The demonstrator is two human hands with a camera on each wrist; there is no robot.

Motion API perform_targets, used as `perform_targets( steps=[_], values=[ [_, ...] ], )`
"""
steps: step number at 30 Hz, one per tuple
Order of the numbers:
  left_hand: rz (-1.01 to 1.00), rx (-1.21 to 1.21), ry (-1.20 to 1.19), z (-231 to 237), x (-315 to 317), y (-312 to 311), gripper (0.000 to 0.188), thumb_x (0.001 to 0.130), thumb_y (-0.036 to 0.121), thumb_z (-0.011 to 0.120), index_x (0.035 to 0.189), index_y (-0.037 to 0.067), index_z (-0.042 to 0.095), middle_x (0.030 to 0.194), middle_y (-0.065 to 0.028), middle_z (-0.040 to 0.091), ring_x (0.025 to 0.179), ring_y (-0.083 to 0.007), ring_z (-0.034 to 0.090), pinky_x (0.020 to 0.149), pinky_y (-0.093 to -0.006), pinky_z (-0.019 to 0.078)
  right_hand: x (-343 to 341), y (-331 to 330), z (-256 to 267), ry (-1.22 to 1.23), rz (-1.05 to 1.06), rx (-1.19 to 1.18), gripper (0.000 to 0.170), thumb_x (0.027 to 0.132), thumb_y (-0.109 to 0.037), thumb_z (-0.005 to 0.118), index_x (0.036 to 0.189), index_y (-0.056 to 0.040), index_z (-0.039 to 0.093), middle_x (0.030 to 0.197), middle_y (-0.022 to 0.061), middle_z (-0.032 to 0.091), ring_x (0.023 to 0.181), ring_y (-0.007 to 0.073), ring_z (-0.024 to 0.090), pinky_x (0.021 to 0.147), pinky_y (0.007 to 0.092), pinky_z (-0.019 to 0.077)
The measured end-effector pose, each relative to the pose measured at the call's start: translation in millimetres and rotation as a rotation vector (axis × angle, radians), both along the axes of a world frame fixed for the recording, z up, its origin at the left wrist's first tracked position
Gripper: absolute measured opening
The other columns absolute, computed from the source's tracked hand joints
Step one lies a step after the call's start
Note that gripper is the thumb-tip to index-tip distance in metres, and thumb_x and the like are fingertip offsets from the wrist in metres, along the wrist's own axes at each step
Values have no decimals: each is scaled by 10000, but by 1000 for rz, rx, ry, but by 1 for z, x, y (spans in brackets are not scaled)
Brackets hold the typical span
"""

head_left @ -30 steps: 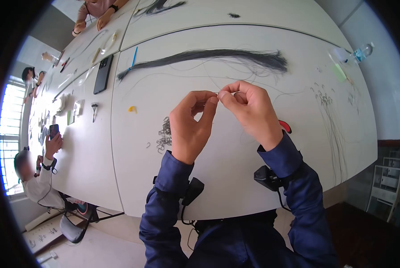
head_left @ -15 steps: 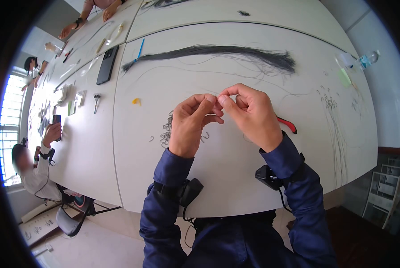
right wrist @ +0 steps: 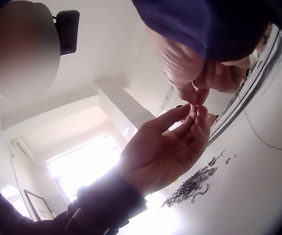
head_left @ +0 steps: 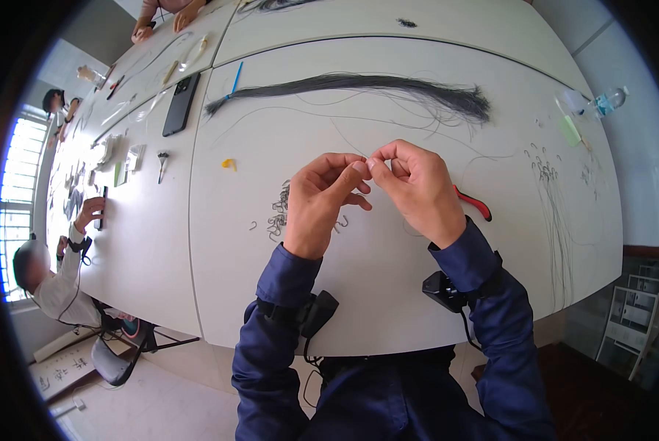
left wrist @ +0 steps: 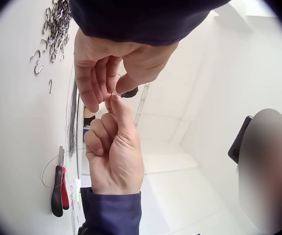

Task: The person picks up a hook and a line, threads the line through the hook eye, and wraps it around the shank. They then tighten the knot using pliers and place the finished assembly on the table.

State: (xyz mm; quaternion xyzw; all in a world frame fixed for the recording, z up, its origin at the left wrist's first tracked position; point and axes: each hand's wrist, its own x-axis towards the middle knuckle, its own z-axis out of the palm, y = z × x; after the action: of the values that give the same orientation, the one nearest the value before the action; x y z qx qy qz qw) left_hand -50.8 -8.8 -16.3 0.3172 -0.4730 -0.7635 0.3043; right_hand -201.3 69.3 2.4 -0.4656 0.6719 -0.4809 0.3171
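Note:
In the head view my left hand point(head_left: 318, 206) and right hand point(head_left: 420, 189) meet fingertip to fingertip above the table. Each pinches between thumb and forefinger. A fine strand of line point(head_left: 342, 134) runs up and away from the joined fingertips. Between them, a thin dark fishhook point(left wrist: 112, 93) barely shows in the left wrist view, mostly hidden by the fingers. The left hand's other fingers are loosely bent; the right hand's are folded toward the palm. Loose fishhooks point(head_left: 276, 213) lie in a pile beside the left hand, and red-and-black pliers point(head_left: 474, 203) lie beside the right.
A long bundle of dark line point(head_left: 351, 86) with a blue tie point(head_left: 237, 79) stretches across the table beyond the hands. Hooks with lines attached point(head_left: 546, 173) lie at right, near a bottle point(head_left: 609, 101). A phone point(head_left: 181, 104), brush point(head_left: 162, 165) and yellow piece point(head_left: 228, 164) are at left.
The left hand's lower fingers have loosened outward from a tighter curl, and its thumb has shifted at the pinch. Both hands stay joined at the fingertips. The head view has shifted slightly.

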Motion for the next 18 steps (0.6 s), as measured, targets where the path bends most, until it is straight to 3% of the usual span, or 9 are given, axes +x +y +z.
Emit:
perform_targets(
  steps=[18],
  values=[
    [17, 237, 145, -11, 4, -3, 179, 982, 188, 677, 1028, 16, 691, 834, -1, 616, 682, -80, 535, 612, -258, 448, 7, -2, -5, -60, 51, 7, 178, 978, -161, 643, 1001, 15, 661, 590, 44, 540, 506, 74, 452, 484, 278, 358]
  ],
)
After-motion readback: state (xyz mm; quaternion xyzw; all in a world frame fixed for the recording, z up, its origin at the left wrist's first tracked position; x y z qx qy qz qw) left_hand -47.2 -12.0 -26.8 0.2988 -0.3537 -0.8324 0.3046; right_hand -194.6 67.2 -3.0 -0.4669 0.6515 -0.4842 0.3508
